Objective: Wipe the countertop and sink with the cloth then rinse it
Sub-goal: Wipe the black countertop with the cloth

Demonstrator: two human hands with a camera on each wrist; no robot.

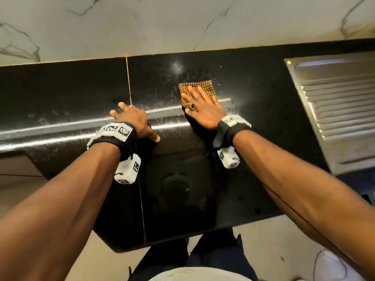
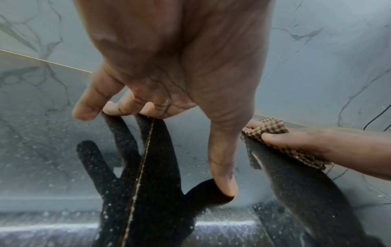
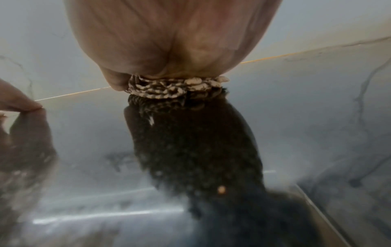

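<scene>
A brown checked cloth (image 1: 197, 89) lies flat on the black countertop (image 1: 257, 84), right of the middle. My right hand (image 1: 203, 107) presses down on it with straight, spread fingers, the thumb at the cloth's near left corner. In the right wrist view the cloth (image 3: 169, 87) is bunched under the palm (image 3: 169, 41). My left hand (image 1: 133, 119) rests on the bare counter to the left, fingers spread, holding nothing. The left wrist view shows its fingertips (image 2: 86, 113) touching the glossy stone, and the cloth (image 2: 273, 127) under the right hand's thumb (image 2: 279, 138).
The steel sink's ribbed drainboard (image 1: 341, 102) is set into the counter at the right. A white marble wall (image 1: 162, 23) backs the counter. Water drops and wet streaks (image 1: 162, 98) lie around the cloth. A seam (image 1: 128, 82) crosses the stone by the left hand.
</scene>
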